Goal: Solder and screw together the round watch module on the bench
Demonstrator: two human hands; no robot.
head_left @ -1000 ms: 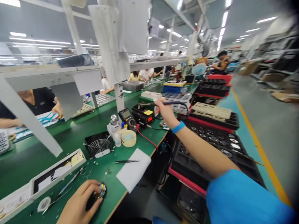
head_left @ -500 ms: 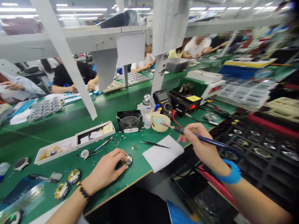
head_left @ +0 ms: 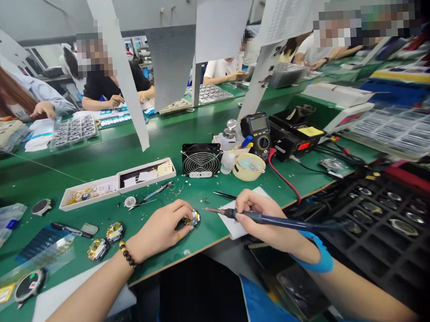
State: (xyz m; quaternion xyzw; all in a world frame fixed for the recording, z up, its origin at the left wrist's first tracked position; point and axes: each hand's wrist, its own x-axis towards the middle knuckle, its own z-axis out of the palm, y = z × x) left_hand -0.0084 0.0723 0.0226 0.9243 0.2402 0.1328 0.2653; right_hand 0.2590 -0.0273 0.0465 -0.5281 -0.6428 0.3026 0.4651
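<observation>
My left hand point(head_left: 164, 229) is closed around a small round circuit board assembly point(head_left: 194, 218) near the front edge of the green bench point(head_left: 148, 260); the fingers cover part of it. In my right hand point(head_left: 257, 216) is a dark blue soldering iron point(head_left: 272, 219), gripped like a pen. Its tip points left and sits just right of the board, apart from it. Under the right hand lies a white foam sheet point(head_left: 236, 228), with black tweezers point(head_left: 224, 195) partly on it. Two similar round assemblies point(head_left: 115, 231) rest left of my left wrist.
Behind the hands stand a black fan point(head_left: 201, 160), a cream bowl point(head_left: 249, 167), a multimeter point(head_left: 258, 132) and a black soldering station point(head_left: 296, 140). A white parts tray point(head_left: 90, 192) lies at left. At right is a black compartment tray point(head_left: 377, 239) with watch parts. Co-workers sit across the bench.
My right hand has brought the soldering iron from beside the cream bowl down and left, toward the board. My left hand still holds the board. The view has tilted downward.
</observation>
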